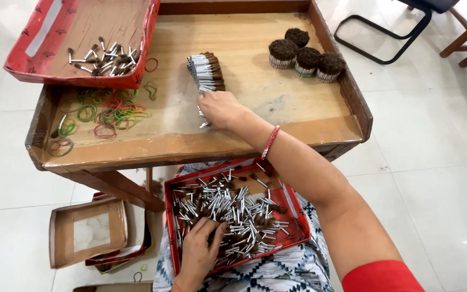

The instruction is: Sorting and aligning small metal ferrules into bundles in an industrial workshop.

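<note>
My right hand reaches over the wooden tray table and rests on the near end of a row of small silver-and-brown sticks, holding a few of them under the fingers. My left hand is down in a red box lid on my lap, its fingers spread among a heap of loose sticks of the same kind. A red bangle circles my right wrist.
Several round bundles of sticks stand at the table's far right. Coloured rubber bands lie at its left. A second red lid with a few sticks sits on the far left corner. Empty cardboard boxes lie on the floor; a chair leg is beyond.
</note>
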